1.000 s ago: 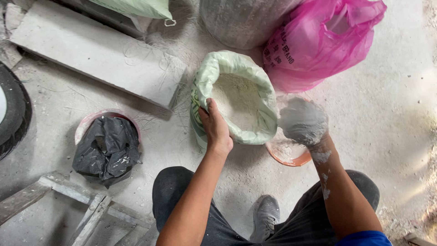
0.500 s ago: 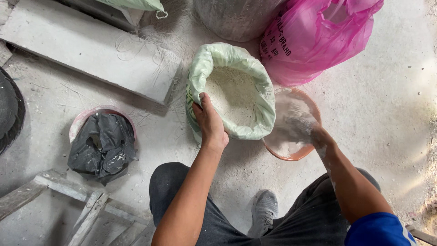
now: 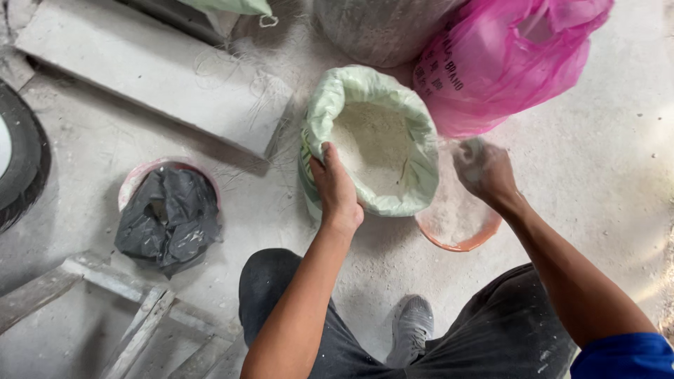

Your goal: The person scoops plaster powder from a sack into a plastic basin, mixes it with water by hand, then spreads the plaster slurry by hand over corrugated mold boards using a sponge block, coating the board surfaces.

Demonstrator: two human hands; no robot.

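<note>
Gripping the rolled rim of the pale green woven sack of white powder [image 3: 375, 140] on the floor, left hand [image 3: 337, 189] steadying it open, right hand [image 3: 484, 172] cupped closed over powder above the orange plastic bowl [image 3: 460, 228] beside it.

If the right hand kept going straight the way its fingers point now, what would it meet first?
The right hand points up and left, over the orange bowl. Going on, it would likely first meet the rolled rim of the pale green sack of white powder, though height is hard to judge.
</note>
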